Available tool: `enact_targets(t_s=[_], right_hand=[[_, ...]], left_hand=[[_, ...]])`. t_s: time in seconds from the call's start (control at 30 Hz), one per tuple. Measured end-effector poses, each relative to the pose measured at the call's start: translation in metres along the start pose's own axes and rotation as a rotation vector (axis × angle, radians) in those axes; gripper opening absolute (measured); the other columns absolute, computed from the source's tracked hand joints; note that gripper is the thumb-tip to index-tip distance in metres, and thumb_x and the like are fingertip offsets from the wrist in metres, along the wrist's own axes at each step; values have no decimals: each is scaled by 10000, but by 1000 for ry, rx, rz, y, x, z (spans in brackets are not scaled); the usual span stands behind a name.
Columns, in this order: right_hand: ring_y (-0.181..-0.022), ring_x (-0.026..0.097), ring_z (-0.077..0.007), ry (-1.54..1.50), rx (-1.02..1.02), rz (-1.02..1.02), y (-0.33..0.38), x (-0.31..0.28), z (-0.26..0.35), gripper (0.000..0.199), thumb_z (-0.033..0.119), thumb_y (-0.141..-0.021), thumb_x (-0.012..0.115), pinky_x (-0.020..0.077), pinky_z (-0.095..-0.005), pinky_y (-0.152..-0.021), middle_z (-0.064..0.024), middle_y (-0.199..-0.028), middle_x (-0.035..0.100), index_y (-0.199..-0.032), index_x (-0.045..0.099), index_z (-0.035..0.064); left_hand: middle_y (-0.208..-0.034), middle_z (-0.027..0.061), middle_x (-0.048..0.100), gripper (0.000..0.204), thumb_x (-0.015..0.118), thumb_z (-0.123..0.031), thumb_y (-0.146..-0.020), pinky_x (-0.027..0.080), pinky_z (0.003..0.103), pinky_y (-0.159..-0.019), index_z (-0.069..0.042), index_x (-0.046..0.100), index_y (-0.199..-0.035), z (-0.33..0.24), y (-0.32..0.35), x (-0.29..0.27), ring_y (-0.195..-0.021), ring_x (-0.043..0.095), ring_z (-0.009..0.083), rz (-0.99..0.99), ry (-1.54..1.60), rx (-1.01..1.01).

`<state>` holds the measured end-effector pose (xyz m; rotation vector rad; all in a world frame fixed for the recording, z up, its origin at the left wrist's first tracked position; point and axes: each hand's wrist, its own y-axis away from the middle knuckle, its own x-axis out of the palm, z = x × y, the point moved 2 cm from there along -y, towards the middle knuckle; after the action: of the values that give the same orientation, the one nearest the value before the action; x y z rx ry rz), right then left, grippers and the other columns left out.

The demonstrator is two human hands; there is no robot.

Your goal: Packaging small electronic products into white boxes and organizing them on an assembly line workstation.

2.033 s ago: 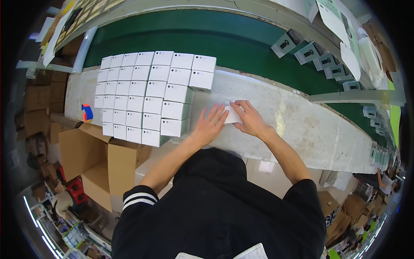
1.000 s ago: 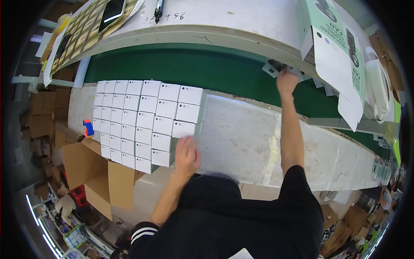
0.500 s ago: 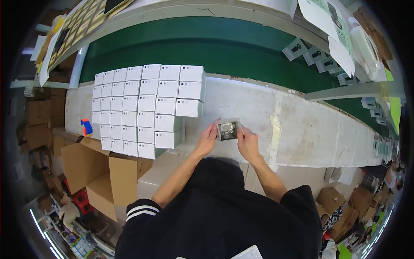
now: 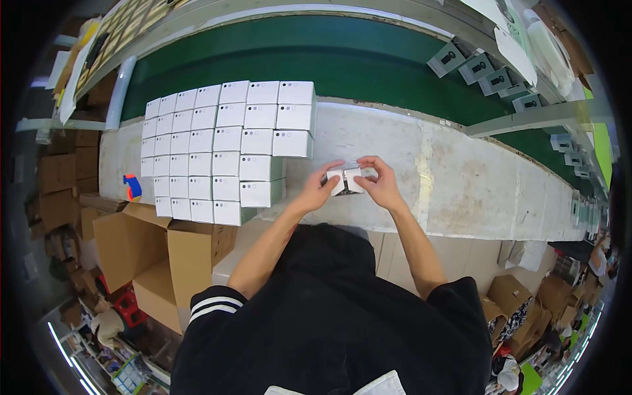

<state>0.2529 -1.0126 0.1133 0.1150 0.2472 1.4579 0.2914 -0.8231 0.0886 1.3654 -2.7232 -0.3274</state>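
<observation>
Between my two hands is a small white box [image 4: 353, 186], held just above the near edge of the pale worktop. Its end flaps are partly folded in, with a dark gap between them. My left hand [image 4: 318, 191] grips the box's left side, its thumb pressing on a flap. On the other side, my right hand [image 4: 383, 188] has its thumb on the right flap and its fingers curved behind the box. A block of similar white boxes [image 4: 226, 136], stacked in rows with small dots on their faces, stands left of my hands.
A green conveyor belt [image 4: 296, 56] runs behind the worktop [image 4: 487, 191], with several printed boxes [image 4: 477, 68] on it at the right. An open brown carton [image 4: 131, 247] stands below the left end. Near it lies a blue-and-orange object [image 4: 133, 188].
The box's open top showed dark contents before; now white flaps cover most of it. Both thumbs have moved inward onto the flaps. The view has shifted slightly.
</observation>
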Motion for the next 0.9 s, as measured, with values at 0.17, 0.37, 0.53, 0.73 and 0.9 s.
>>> enact_targets(t_s=[0.17, 0.37, 0.53, 0.73, 0.9], right_hand=[[-1064, 587, -199, 234, -352, 187, -11, -7, -6, 305, -95, -792, 584, 540, -308, -741, -95, -1190, 597, -1033, 665, 74], [-1209, 494, -353, 728, -675, 342, 10, -15, 35, 397, 24, -760, 682, 486, -412, -946, -166, -1324, 510, -1153, 661, 79], [-1225, 470, -364, 837, -697, 382, 14, -7, 28, 557, 184, -722, 782, 451, -428, -992, -165, -1373, 462, -1243, 602, 103], [-1169, 503, -343, 678, -639, 375, 12, -11, 22, 494, 124, -698, 798, 508, -404, -902, -154, -1330, 506, -1171, 656, 114], [-1157, 511, -335, 668, -660, 361, 8, -10, 28, 451, 101, -710, 789, 527, -383, -862, -148, -1320, 518, -1146, 674, 116]], left_hand=[[-1288, 185, 573, 433, 536, 37, -821, 408, 402, -1048, -2, 579, -1251, -6, 14, -4, -1259, 506, 323, -163, -565, 566], [-1443, 160, 417, 566, 598, -56, -790, 342, 451, -1089, 11, 481, -1339, -46, 27, -11, -1369, 324, 398, 125, -830, 531], [-1487, 156, 339, 658, 673, -189, -805, 342, 467, -1083, 5, 419, -1379, -26, 28, -4, -1337, 326, 397, 58, -913, 558], [-1417, 178, 411, 612, 710, -180, -784, 421, 465, -1005, 10, 476, -1316, -20, 27, 7, -1227, 414, 401, -43, -933, 638], [-1375, 178, 453, 556, 704, -157, -786, 429, 465, -987, 14, 510, -1278, -19, 25, 8, -1196, 437, 402, -108, -927, 644]])
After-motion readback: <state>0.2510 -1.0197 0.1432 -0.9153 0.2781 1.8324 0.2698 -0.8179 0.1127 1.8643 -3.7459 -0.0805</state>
